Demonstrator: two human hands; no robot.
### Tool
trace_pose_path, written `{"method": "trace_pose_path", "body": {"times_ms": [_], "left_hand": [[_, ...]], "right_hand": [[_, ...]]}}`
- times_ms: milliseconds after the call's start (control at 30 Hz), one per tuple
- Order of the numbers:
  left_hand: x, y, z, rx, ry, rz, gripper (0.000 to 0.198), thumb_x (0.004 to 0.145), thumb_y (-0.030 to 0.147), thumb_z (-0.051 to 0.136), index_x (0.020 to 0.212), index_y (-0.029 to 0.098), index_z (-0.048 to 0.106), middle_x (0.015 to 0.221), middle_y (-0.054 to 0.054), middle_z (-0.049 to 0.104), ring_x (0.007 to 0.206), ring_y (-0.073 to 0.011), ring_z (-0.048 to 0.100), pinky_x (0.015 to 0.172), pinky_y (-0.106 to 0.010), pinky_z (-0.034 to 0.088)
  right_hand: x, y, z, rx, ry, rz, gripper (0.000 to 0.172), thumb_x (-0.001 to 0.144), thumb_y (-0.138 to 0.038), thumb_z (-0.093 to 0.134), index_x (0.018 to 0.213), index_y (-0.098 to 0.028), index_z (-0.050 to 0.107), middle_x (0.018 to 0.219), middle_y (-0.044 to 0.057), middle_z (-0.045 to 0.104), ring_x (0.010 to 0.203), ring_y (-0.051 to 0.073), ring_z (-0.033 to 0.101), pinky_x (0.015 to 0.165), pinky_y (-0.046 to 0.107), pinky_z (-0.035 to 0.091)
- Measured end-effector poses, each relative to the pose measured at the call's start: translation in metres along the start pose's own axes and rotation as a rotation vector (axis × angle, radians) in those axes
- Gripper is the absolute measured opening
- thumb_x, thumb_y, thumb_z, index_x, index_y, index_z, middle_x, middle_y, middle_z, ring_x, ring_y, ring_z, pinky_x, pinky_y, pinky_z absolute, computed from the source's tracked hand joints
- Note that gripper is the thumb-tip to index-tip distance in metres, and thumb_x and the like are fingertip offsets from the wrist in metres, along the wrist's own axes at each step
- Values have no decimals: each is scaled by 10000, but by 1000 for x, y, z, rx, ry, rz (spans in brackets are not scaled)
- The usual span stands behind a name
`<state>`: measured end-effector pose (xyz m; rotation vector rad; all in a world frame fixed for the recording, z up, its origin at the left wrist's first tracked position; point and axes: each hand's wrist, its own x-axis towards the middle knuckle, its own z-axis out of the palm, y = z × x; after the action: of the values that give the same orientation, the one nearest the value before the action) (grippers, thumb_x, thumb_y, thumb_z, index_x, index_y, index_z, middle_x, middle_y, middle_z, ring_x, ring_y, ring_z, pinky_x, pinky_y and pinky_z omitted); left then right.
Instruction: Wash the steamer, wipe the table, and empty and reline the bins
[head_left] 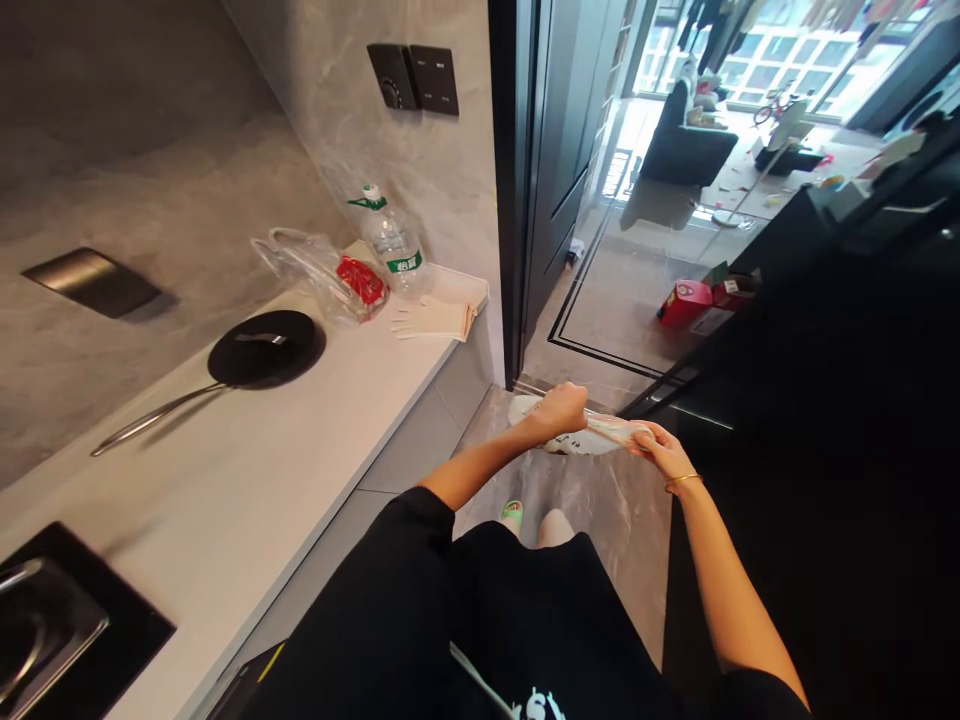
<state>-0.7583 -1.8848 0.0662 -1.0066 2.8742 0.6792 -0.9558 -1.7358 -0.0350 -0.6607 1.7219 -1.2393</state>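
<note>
A whitish plastic bag (592, 440) with small dark marks hangs above the floor in front of my body. My left hand (564, 408) is closed in a fist around its gathered upper part. At the bag's other end, my right hand (660, 447) pinches the plastic between thumb and fingers. A stretched, twisted strip of the bag runs between both hands. What lies inside the bag is hidden from me.
On the left counter (315, 440) lie a black frying pan (266, 348), a clear bag with a red packet (361, 280), a large water bottle (396, 245) and pale gloves (431, 320). A dark cabinet (825, 450) stands right. Beyond the doorway sits a pink box (686, 303).
</note>
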Motion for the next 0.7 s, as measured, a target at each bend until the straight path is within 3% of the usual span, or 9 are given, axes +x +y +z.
{"method": "trace_pose_path", "body": {"times_ms": [133, 233, 300, 400, 500, 600, 700], "left_hand": [[61, -8, -40, 205, -1, 33, 314, 792, 57, 489, 1029, 69, 695, 979, -217, 692, 968, -281, 677, 800, -343, 525], [110, -18, -64, 270, -4, 109, 312, 813, 33, 460, 999, 99, 701, 998, -189, 692, 989, -254, 670, 821, -328, 520], [144, -23, -75, 264, -18, 157, 266, 813, 61, 490, 926, 127, 722, 970, -160, 702, 971, -239, 670, 817, -311, 515], [195, -26, -91, 207, -29, 200, 209, 793, 127, 543, 829, 159, 746, 868, -121, 718, 892, -225, 679, 766, -289, 506], [245, -23, -113, 125, 61, 244, 211, 749, 122, 558, 805, 167, 756, 808, -93, 722, 816, -201, 674, 736, -269, 485], [296, -21, -137, -14, 176, 302, 224, 721, 91, 543, 789, 147, 749, 759, -62, 710, 729, -156, 642, 710, -240, 456], [349, -19, -147, -218, 287, 267, 197, 716, 94, 539, 764, 120, 728, 685, -29, 674, 648, -119, 593, 673, -221, 430]], "right_hand": [[75, -21, 12, -364, -68, -118, 597, 672, -487, 704, 1195, -209, 627, 982, 73, 681, 869, 220, 634, 787, 376, 541], [120, -43, 19, -747, 115, -295, 734, 609, -502, 778, 1274, -241, 606, 1100, 138, 615, 1056, 328, 560, 906, 528, 452], [150, -58, 24, -849, 188, -471, 773, 601, -520, 799, 1305, -278, 589, 1234, 161, 541, 1184, 371, 473, 958, 575, 392], [203, -75, 31, -726, 67, -716, 520, 727, -480, 730, 1202, -281, 661, 1277, 127, 545, 1245, 313, 453, 1024, 510, 367], [261, -79, 32, -584, -40, -713, 176, 789, -398, 675, 842, -242, 740, 1103, 83, 668, 1103, 266, 573, 1019, 476, 382], [310, -74, 16, -468, -62, -626, 209, 795, -366, 646, 661, -210, 682, 1084, 87, 695, 1007, 253, 625, 971, 449, 430], [345, -75, -14, -340, -16, -630, 185, 814, -364, 608, 775, -206, 696, 1152, 104, 674, 1045, 243, 618, 966, 415, 448]]}}
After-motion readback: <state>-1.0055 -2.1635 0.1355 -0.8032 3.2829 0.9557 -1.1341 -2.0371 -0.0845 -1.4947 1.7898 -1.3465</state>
